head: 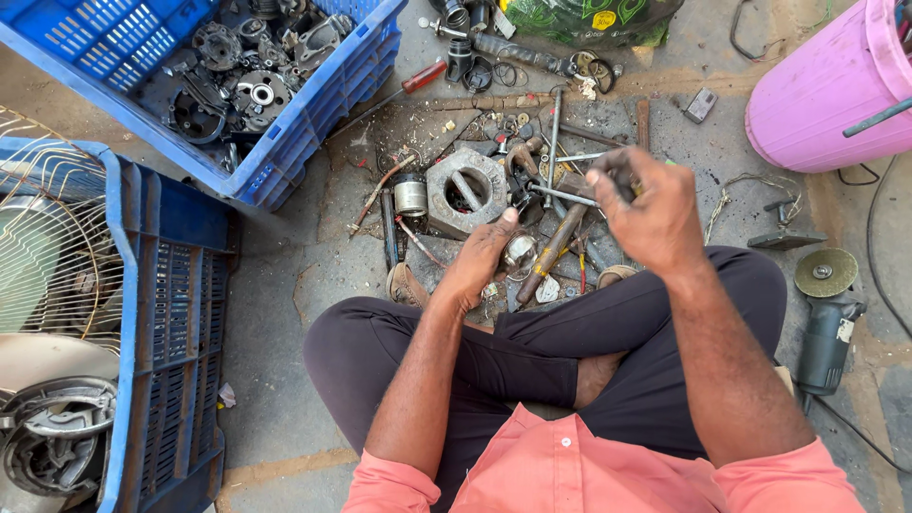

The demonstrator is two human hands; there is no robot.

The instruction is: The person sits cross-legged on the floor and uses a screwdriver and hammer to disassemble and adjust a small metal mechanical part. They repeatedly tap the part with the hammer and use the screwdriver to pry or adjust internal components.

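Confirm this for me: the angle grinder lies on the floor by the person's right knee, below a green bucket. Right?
Not quite. The head view shows the bucket is pink, not green. The rest stands: the angle grinder lies on the floor beside the person's right knee, below that bucket.

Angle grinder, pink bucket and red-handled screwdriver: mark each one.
Angle grinder [825, 328]: head view, on its dark body below the disc.
Pink bucket [822, 90]: head view, on its side wall.
Red-handled screwdriver [424, 76]: head view, on the red handle.

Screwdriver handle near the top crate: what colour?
Red, on the screwdriver lying beside the blue crate; seen in the head view.
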